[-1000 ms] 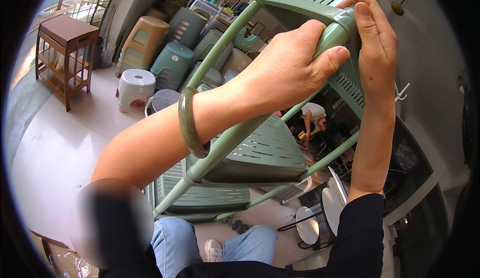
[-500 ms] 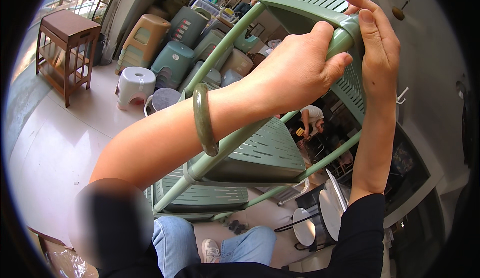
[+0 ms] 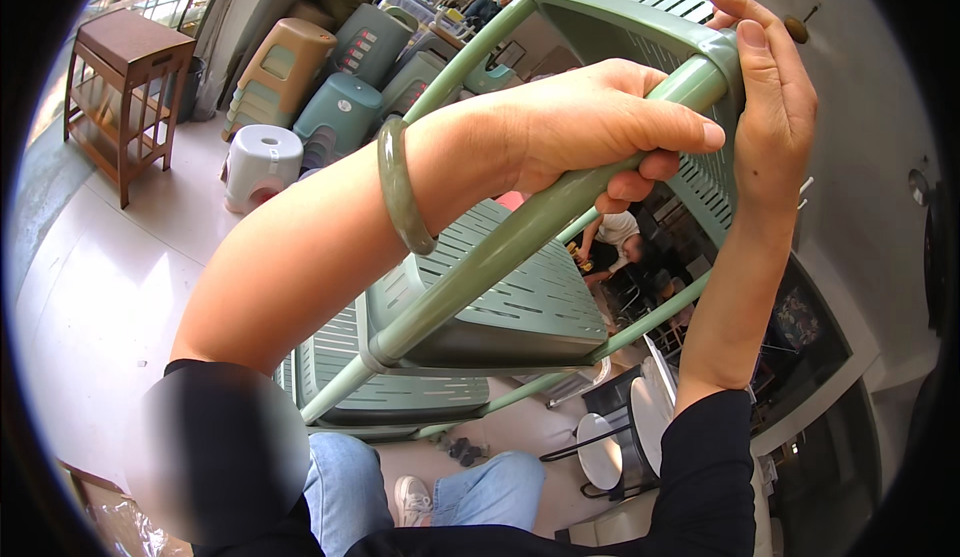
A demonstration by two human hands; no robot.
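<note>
The green rack [image 3: 525, 302] stood before me, probably light, stiff and slick. My left fingers [image 3: 630, 187] wrapped its near post [image 3: 480, 265], likely the surest hold; my right fingers [image 3: 782, 47], loosely parted, cupped its top right corner [image 3: 722, 55].

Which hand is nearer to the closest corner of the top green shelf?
Right. The right hand is right at that shelf corner; the left hand holds the green post lower down, apart from the corner.
</note>
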